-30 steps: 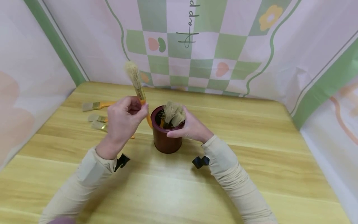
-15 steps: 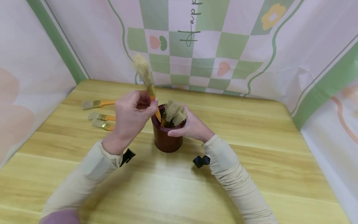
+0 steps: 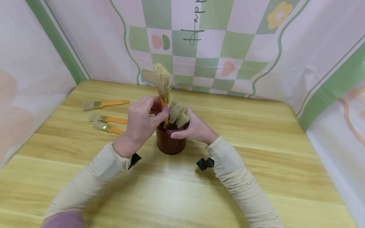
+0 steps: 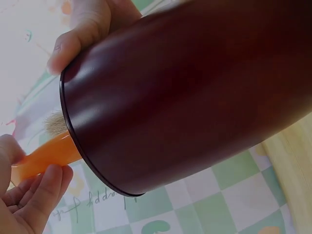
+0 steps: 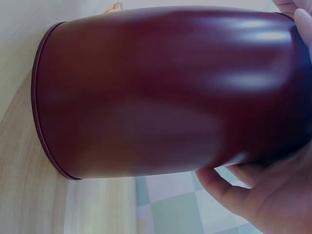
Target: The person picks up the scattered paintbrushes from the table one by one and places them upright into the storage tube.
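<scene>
My left hand (image 3: 142, 122) pinches the orange handle of a paintbrush (image 3: 162, 77), bristles up, with the handle's lower end inside the mouth of a dark red can (image 3: 171, 142). In the left wrist view, thumb and fingers grip that orange handle (image 4: 51, 152) at the can's rim. Around the can's right side, near the top, my right hand (image 3: 196, 128) holds it upright on the table. Other brushes with pale bristles (image 3: 179, 114) stand in the can beside the right thumb. The right wrist view shows fingers (image 5: 224, 190) against the can wall (image 5: 161, 97).
Three orange-handled paintbrushes lie on the wooden table (image 3: 256, 164) to the left: one at the back (image 3: 111, 103), one in the middle (image 3: 109, 119), one nearer (image 3: 106, 127). A patterned cloth (image 3: 208, 44) hangs behind the table. Black wrist cameras sit under both wrists.
My left hand has moved right with the paintbrush, from beside the can to over its mouth. The handle has entered the can and the brush stands more upright. My right hand stays put.
</scene>
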Available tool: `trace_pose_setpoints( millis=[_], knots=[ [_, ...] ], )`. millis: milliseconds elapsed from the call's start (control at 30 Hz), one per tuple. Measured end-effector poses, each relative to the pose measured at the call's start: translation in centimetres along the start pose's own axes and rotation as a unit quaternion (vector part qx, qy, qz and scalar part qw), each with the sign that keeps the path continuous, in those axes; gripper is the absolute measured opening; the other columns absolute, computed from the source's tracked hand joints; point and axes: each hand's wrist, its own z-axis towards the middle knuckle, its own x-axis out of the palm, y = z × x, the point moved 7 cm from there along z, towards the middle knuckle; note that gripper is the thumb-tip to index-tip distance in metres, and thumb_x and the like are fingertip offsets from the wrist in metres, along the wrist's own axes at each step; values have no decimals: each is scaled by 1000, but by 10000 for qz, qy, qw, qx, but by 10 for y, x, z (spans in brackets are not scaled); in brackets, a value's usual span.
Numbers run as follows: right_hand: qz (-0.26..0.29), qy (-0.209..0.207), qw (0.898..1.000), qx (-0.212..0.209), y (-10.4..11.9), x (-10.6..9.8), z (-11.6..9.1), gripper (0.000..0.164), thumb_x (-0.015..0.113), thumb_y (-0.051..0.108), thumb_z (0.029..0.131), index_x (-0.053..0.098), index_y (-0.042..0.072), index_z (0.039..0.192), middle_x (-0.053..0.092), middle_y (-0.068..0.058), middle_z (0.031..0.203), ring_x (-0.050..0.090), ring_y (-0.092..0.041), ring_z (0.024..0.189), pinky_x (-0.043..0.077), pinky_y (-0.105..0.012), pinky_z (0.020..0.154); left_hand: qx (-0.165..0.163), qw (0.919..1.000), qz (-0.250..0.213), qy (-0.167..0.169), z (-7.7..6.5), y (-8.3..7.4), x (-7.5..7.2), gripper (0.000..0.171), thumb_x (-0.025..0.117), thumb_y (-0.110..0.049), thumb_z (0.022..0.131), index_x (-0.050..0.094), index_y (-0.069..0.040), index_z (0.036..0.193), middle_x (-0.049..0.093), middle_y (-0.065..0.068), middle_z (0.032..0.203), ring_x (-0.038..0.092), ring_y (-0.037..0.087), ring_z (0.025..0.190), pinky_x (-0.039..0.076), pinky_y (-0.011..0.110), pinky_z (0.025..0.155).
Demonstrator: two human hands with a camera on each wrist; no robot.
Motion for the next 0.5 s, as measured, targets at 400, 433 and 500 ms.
trace_pose_setpoints(
  millis=[400, 433, 500],
  knots=[
    [-150, -32, 9999, -37, 1, 0, 0, 94, 83, 4, 70, 27, 11, 145, 51, -9, 138, 50, -20, 127, 37, -37, 110, -401, 9974, 392, 457, -5, 4, 9, 19, 76, -9, 76, 65, 4, 84, 66, 15, 73, 68, 22, 64, 56, 29, 58],
    [-45, 27, 9999, -92, 1, 1, 0, 93, 83, 3, 70, 28, 11, 145, 52, -9, 138, 51, -20, 126, 39, -37, 109, -533, 9958, 461, 588, -6, 5, 9, 23, 78, -13, 76, 65, 4, 85, 66, 15, 73, 68, 22, 64, 56, 30, 58],
    [177, 181, 9993, -259, 3, 3, 1, 87, 81, 1, 71, 32, 12, 142, 55, -9, 135, 54, -20, 123, 41, -35, 107, -830, 9909, 612, 867, -6, 7, 10, 34, 83, -21, 72, 66, 5, 87, 67, 16, 75, 69, 23, 65, 56, 32, 58]
  ],
)
